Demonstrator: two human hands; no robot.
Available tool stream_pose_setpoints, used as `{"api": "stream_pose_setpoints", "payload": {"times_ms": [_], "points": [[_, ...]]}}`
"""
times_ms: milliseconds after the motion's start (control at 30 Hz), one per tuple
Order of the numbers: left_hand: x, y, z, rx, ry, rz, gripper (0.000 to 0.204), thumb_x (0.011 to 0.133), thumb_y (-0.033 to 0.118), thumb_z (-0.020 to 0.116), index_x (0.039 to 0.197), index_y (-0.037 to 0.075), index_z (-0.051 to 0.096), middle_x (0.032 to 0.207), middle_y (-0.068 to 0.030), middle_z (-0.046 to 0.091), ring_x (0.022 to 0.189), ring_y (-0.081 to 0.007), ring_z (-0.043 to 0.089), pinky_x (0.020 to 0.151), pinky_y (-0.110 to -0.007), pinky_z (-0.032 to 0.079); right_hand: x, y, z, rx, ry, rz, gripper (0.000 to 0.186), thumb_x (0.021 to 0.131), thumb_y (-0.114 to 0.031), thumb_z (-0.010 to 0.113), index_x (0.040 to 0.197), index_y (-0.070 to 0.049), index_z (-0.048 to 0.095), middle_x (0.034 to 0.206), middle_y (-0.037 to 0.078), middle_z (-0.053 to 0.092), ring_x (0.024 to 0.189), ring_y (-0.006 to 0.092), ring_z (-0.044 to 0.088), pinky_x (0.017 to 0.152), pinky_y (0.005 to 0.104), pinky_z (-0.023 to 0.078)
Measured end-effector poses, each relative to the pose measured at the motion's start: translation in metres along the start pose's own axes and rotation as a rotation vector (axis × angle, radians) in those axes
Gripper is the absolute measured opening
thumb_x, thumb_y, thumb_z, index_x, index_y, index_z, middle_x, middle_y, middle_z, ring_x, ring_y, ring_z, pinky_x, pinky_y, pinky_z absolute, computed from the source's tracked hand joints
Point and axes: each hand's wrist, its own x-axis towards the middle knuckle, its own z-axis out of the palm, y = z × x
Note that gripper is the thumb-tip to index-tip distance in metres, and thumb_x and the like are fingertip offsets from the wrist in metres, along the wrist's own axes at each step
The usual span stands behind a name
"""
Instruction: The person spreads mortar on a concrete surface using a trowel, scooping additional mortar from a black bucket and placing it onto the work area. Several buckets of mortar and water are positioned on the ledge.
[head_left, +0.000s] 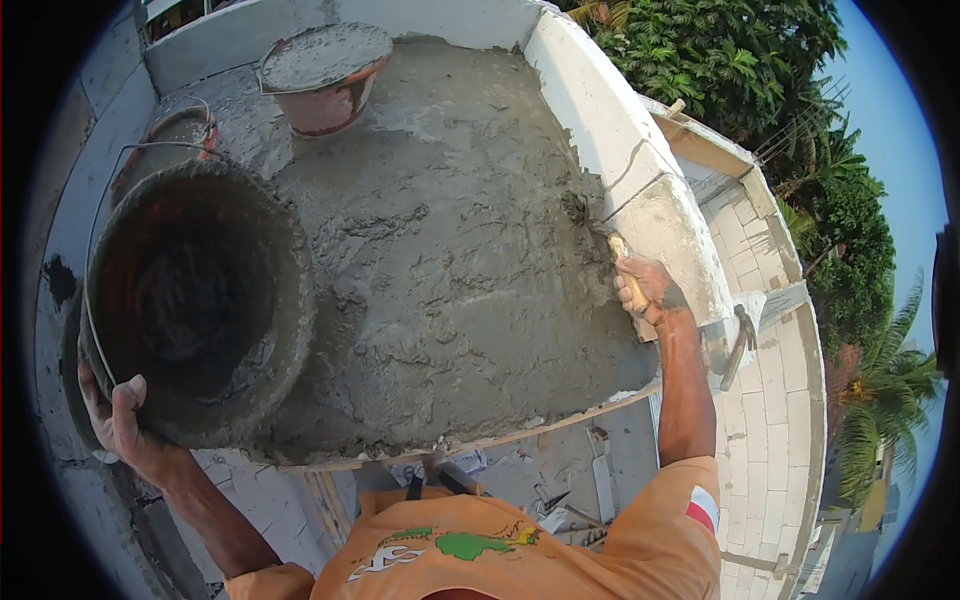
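My right hand [650, 290] is closed round the wooden handle of a trowel [618, 246]; its blade is mostly lost against the wet grey mortar [450, 250] beside the pale wall [650, 190]. On the left, a large mortar-caked bucket [290, 330] is tipped so that its dark inside faces me. My left hand [125, 425] grips this bucket's lower left side, thumb on the rim and fingers partly hidden behind. Only a coating of grey mortar shows inside the bucket. The mortar covers the slab in a rough, uneven layer.
A reddish bucket [325, 105] heaped with mortar stands at the far side. Behind the tipped bucket is another red-rimmed bucket [205, 130]. A hammer [740, 345] rests by the right wall. The slab's near edge [540, 428] drops to a lower level with scattered debris.
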Motion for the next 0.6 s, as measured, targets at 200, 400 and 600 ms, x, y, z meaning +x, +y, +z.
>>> {"api": "stream_pose_setpoints", "payload": {"times_ms": [200, 400, 600], "points": [[0.0, -0.004, -0.013, -0.052, -0.042, -0.035, 0.063, 0.076, 0.003, 0.057, 0.136, -0.009, 0.043, 0.114, -0.0166, 0.061, 0.097, -0.0207, 0.063, 0.089, -0.03, 0.05, -0.013, -0.018, 0.01, -0.233, 0.091, -0.07, 0.027, 0.09, -0.026, 0.067, 0.106, -0.007, 0.057, 0.072, 0.006, 0.058, 0.053, 0.0139, 0.055, 0.043, 0.027, 0.043], [-0.005, 0.002, -0.006, 0.033, -0.017, -0.046, 0.064, 0.075, 0.002, 0.058, 0.136, -0.011, 0.043, 0.114, -0.0175, 0.061, 0.098, -0.0204, 0.063, 0.09, -0.03, 0.05, 0.014, -0.043, 0.043, -1.346, 0.396, -0.62, 0.042, 0.087, -0.028, 0.067, 0.116, 0.001, 0.058, 0.1, 0.025, 0.067, 0.098, 0.0382, 0.065, 0.083, 0.0463, 0.052], [-0.003, -0.003, 0.0, 0.0, -0.084, -0.054, 0.066, 0.074, 0.003, 0.058, 0.136, -0.011, 0.042, 0.116, -0.0178, 0.06, 0.103, -0.0219, 0.062, 0.093, -0.032, 0.048, 0.017, -0.044, 0.052, -1.59, 0.363, -0.293, 0.031, 0.088, -0.026, 0.065, 0.104, 0.0, 0.064, 0.107, 0.025, 0.067, 0.105, 0.0415, 0.063, 0.089, 0.0484, 0.051]]}}
